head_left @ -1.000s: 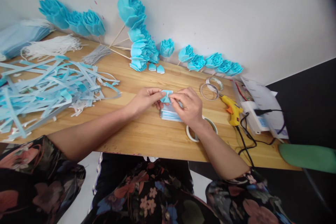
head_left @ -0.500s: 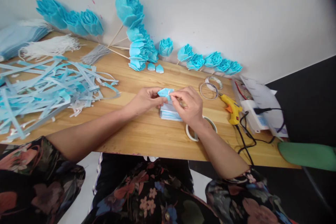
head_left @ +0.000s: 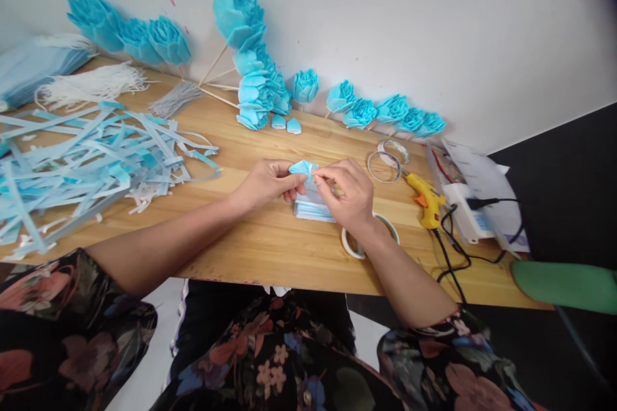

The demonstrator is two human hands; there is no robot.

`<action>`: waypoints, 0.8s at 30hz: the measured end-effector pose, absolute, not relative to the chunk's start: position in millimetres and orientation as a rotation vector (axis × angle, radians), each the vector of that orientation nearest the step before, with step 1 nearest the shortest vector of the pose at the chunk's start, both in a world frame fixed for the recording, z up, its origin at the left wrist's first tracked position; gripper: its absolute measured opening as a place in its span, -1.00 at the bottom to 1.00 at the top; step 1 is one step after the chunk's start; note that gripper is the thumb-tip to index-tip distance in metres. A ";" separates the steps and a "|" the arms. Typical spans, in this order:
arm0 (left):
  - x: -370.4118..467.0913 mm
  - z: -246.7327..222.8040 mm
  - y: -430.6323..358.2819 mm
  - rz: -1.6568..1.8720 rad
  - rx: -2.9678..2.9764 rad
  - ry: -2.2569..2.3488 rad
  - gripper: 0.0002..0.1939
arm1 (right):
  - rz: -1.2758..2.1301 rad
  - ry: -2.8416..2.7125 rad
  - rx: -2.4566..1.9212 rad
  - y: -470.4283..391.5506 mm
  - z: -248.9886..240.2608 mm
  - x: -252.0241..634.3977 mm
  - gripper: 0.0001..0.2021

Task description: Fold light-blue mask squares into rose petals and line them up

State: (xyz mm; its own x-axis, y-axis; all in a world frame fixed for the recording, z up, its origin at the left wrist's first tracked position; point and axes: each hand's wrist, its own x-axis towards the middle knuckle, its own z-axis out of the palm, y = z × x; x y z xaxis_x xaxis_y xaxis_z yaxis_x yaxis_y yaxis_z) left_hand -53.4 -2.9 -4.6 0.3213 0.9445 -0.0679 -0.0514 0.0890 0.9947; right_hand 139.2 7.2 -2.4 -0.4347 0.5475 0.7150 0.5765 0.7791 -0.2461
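Note:
My left hand [head_left: 267, 186] pinches a small folded piece of light-blue fabric [head_left: 301, 168] with a pointed left end, thumb on top. My right hand [head_left: 348, 192] is closed at the right end of that piece, thumb and forefinger pinching a small white bit, perhaps tape [head_left: 312, 168]. Beneath the hands lies a stack of pale blue-and-white pleated sheets [head_left: 314, 210], partly covered by the right hand. Under my right wrist a white tape roll [head_left: 348, 245] lies flat. Two small folded blue pieces [head_left: 294, 126] rest further back.
Blue fabric flowers on sticks [head_left: 254, 87] lean along the wall. Cut blue strips [head_left: 96, 167] pile up at left, near white cords [head_left: 94, 85] and grey wires [head_left: 176, 98]. At right are clear tape rolls [head_left: 384, 167], a yellow glue gun [head_left: 427, 202] with its cable, and a white power strip [head_left: 465, 212].
The folded blue piece has tilted slightly, and my left thumb now presses further over it. My right hand stays pinched at its right end. The things on the table have not moved.

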 end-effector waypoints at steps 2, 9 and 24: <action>-53.4 -4.0 -3.0 0.935 1.242 0.972 -0.72 | -0.039 -2.130 -0.848 7.0 -2.6 139.4 -0.89; -53.4 -3.3 -3.3 0.924 1.226 1.006 -0.70 | -0.079 -2.159 -0.852 7.5 -3.8 140.3 -0.87; -55.0 -11.1 0.1 0.976 1.264 0.926 -0.72 | 0.030 -2.215 -0.779 6.1 -0.8 141.3 -0.71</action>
